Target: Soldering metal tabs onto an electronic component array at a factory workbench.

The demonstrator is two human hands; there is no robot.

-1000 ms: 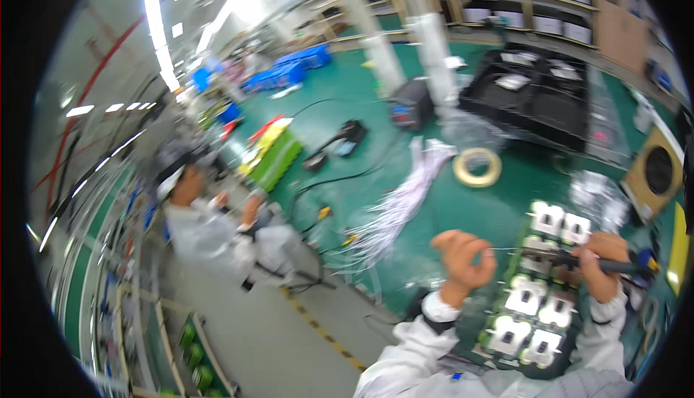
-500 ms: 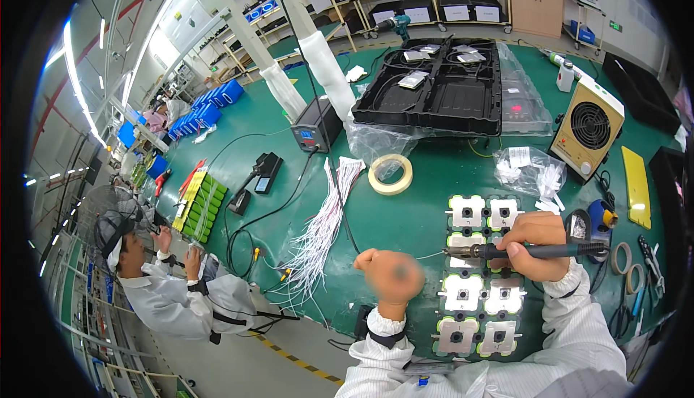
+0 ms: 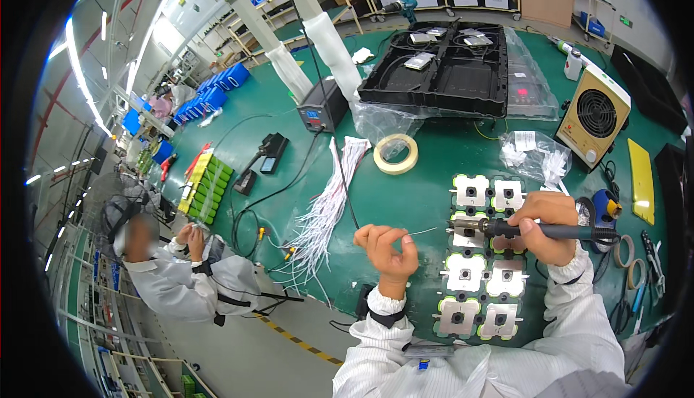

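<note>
The right hand [image 3: 547, 227] is closed around the dark handle of a soldering iron [image 3: 578, 232], its metal tip pointing to nine o'clock above the second row of a block of metal-plated cells [image 3: 463, 273]; whether it touches a plate I cannot tell. The block lies on the green worktop [image 3: 444, 152], in front of the person, its plates in two columns. At nine o'clock from it, the left hand [image 3: 388, 255] pinches a thin wire [image 3: 423, 232], whose free end stops near the iron's tip, apart from it. Taking the block as the dial's centre, a bundle of white wires [image 3: 325, 214] lies toward ten o'clock, a tape roll [image 3: 397, 168] near eleven and a fan unit [image 3: 594, 112] at one, with a clear bag [image 3: 533, 153] between fan and block.
</note>
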